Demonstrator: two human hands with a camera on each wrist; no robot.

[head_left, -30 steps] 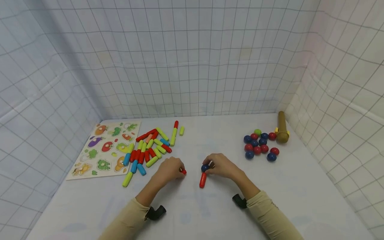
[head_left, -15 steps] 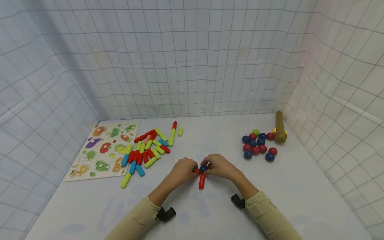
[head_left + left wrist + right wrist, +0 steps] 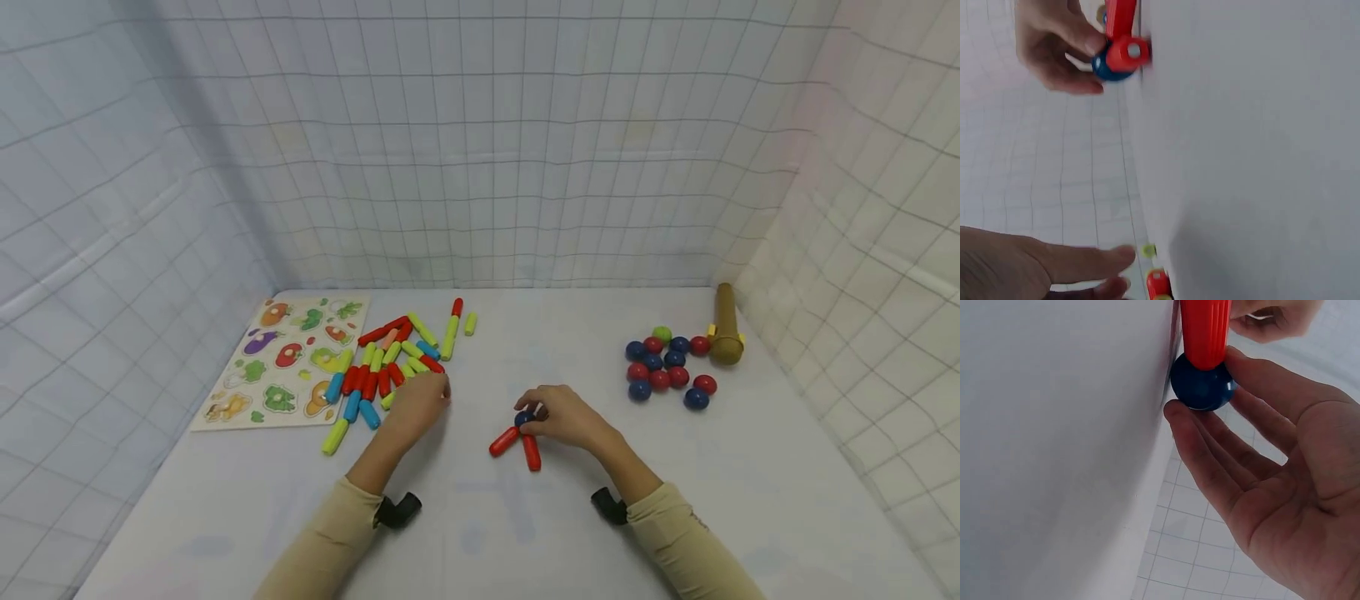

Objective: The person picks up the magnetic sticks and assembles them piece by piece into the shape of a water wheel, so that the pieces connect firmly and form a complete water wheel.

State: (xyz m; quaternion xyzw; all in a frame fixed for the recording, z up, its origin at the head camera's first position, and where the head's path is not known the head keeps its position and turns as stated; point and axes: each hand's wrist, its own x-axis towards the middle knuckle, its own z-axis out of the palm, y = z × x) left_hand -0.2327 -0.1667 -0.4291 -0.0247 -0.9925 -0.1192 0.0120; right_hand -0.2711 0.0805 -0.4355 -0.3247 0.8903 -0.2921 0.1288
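Observation:
Between thumb and fingertips my right hand (image 3: 562,415) pinches a dark blue ball (image 3: 1202,384). Two red sticks meet the ball and spread apart on the table towards me, a left stick (image 3: 504,441) and a right stick (image 3: 532,453). The left wrist view shows their ends close together beside the ball. My left hand (image 3: 417,406) is at the near right side of the pile of coloured sticks (image 3: 371,379). Its thumb is stretched out, and I see nothing held in it. The hand hides part of the pile.
A board with vegetable pictures (image 3: 247,379) lies at the left. Red, dark blue and green balls (image 3: 660,379) are grouped at the right, next to a brown club-shaped object (image 3: 726,329). A gridded white cloth (image 3: 480,150) rises behind the table.
My left hand brought a red stick to the blue ball, left it there, and moved back left to the pile. My right hand has stayed on the ball. The head view shifted slightly.

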